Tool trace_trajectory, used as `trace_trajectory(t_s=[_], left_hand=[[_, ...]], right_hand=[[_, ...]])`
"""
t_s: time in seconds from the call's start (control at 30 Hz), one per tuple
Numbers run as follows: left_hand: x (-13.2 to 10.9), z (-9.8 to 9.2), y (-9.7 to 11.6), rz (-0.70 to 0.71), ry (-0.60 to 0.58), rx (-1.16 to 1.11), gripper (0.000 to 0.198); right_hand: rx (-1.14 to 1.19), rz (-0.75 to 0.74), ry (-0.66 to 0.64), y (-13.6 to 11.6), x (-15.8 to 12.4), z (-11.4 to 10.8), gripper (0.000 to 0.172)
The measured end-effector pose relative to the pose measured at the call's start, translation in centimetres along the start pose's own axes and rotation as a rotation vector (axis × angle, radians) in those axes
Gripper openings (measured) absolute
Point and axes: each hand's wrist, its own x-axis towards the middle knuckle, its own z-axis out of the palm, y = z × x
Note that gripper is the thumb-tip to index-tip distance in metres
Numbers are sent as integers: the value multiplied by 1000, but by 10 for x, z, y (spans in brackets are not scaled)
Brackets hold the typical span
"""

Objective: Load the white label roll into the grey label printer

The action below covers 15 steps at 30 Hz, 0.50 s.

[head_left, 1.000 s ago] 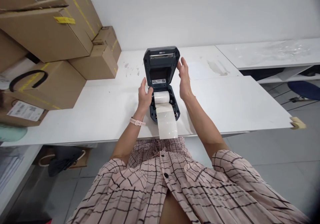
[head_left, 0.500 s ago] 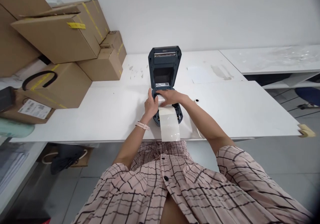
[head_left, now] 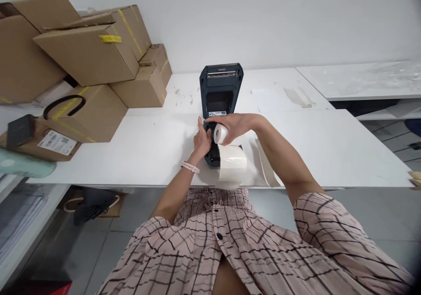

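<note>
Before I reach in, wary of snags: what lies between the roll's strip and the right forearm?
Beside the roll's strip: white tabletop, then another pale strip, in the head view.

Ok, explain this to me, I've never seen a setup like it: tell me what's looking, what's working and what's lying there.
There is no robot here. One camera, worn on a person's head, looks forward and down, so you see roughly what they see. The workers are two bare hands. The right hand grips a white roll, from which a pale strip hangs toward the table's front edge. The left hand is at the left side of a dark machine, perhaps a label printer, with its lid raised. On the white table, another strip lies by the right forearm, and cardboard boxes are piled at the left.
</note>
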Motion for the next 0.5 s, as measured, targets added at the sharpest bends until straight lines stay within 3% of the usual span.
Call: trace_trajectory(t_s=[0.1,0.2,0.33,0.5], left_hand=[[1,3,-4,29,27,-41,75],[4,4,-6,72,-7,-32,65],[8,-2,-9,35,-74,-22,75],[11,-4,-16,-99,-195,-322,103]], right_hand=[[248,-16,225,2,-35,-26,72],[243,9,327,8,-69,-52,65],[101,94,413,33,-90,-68,82],[40,164,440,84,-81,-53,104]])
